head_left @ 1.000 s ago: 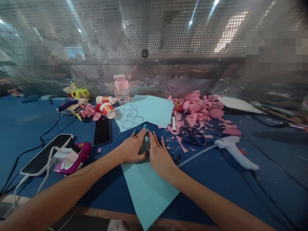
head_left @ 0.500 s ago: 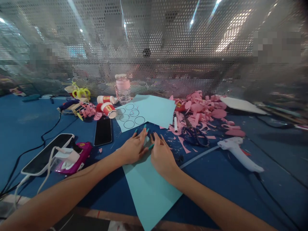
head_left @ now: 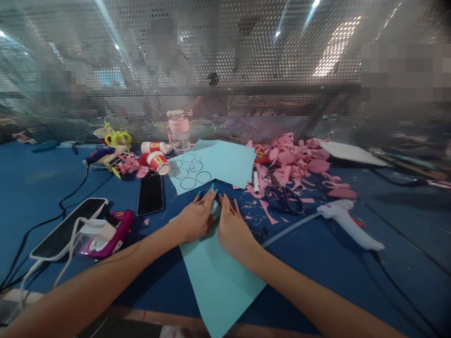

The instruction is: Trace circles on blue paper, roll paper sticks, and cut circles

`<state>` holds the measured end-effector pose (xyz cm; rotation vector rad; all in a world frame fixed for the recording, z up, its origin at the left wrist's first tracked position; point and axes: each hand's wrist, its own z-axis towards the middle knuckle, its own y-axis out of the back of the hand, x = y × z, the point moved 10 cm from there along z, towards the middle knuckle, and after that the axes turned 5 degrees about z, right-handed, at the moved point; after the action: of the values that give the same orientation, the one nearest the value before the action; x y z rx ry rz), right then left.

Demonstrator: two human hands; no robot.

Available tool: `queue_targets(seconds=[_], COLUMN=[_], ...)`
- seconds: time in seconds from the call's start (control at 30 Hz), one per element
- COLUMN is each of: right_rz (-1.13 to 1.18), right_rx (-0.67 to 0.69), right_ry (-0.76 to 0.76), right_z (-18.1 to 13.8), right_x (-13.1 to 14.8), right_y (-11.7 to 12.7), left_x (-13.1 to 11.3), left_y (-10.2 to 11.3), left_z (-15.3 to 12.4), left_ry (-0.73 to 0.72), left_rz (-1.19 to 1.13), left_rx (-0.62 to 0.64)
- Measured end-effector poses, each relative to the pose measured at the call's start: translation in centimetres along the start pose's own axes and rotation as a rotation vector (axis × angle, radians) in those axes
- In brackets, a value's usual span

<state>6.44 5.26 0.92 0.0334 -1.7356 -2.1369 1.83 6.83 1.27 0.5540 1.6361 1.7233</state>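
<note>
My left hand [head_left: 198, 218] rests on the far part of a light blue sheet of paper [head_left: 221, 286], its long teal nails pointing away from me. Its fingers are stretched forward, and its thumb reaches in toward the other hand. Close beside it, my right hand [head_left: 234, 227] lies on the same sheet with fingers extended; its thumb is hidden. Both hands cover the sheet's far end, so anything under the fingertips is out of sight. Beyond them, a blue sheet with several drawn black circles [head_left: 188, 183] overlaps other plain blue sheets [head_left: 229, 162].
A marker [head_left: 256, 180], scissors [head_left: 285, 199], pink scraps [head_left: 299, 157] and a glue gun [head_left: 350, 223] are to the right. Left are a black phone [head_left: 150, 195], a white-edged phone [head_left: 70, 227] with cables, paper cups [head_left: 158, 162] and a bottle [head_left: 179, 131]. Perforated metal [head_left: 218, 103] stands behind.
My right fingers have straightened and shifted slightly forward and left; a dark spot seen by their tips earlier is now hidden. My left hand barely moves. The sheet stays put.
</note>
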Motion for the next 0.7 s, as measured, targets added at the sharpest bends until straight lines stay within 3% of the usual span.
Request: queue_targets(seconds=[0.7], right_rz=[0.041], right_rx=[0.000], right_ry=[0.060], right_z=[0.02], right_x=[0.15], right_y=[0.33], left_x=[-0.06], left_y=[-0.07], left_z=[-0.13], left_ry=[-0.020], left_rz=[0.028], left_rx=[-0.034])
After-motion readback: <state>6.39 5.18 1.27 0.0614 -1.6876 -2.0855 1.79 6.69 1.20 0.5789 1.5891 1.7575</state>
